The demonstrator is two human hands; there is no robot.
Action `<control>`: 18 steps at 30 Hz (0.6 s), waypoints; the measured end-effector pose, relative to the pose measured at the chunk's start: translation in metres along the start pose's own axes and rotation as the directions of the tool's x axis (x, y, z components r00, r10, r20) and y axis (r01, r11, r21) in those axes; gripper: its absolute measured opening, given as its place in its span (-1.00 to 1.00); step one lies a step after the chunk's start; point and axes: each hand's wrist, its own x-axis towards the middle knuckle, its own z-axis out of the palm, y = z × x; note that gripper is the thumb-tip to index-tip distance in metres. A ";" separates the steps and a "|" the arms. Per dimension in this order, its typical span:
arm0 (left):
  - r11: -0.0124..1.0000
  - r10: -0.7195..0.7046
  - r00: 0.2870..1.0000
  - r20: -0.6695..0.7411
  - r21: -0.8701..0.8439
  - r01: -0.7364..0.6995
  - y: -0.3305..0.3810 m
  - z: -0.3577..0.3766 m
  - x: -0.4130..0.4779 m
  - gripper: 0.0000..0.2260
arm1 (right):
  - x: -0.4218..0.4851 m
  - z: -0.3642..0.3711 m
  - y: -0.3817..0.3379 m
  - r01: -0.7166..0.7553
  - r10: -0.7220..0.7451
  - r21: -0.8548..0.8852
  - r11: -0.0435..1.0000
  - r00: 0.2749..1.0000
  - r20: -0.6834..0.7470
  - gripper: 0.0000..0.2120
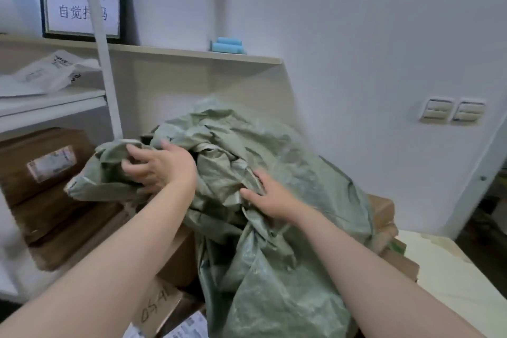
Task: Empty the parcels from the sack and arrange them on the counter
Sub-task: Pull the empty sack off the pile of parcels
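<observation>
Both arms are reaching forward; left hand (157, 166) is gripping bunched sack (247, 173) fabric, right hand (270, 200) is clutching a fold.

Framed sign (82, 0) stands at left end of top shelf (192, 53). Blue rolls (227, 45) stacked further right. White post (107, 63) crosses sign. Two wall switches (452, 112) side by side.

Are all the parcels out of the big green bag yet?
Hard to tell. Cardboard boxes already show beside the green sack. The left hand and right hand are gripping its fabric. Arranging them on the white counter looks still to do.
</observation>
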 end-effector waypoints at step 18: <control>-0.180 -0.211 -0.044 0.977 -0.083 -0.980 -0.066 0.070 -0.135 0.33 | -0.090 -0.028 0.132 -0.698 0.759 0.383 0.605 0.650 -0.014 0.28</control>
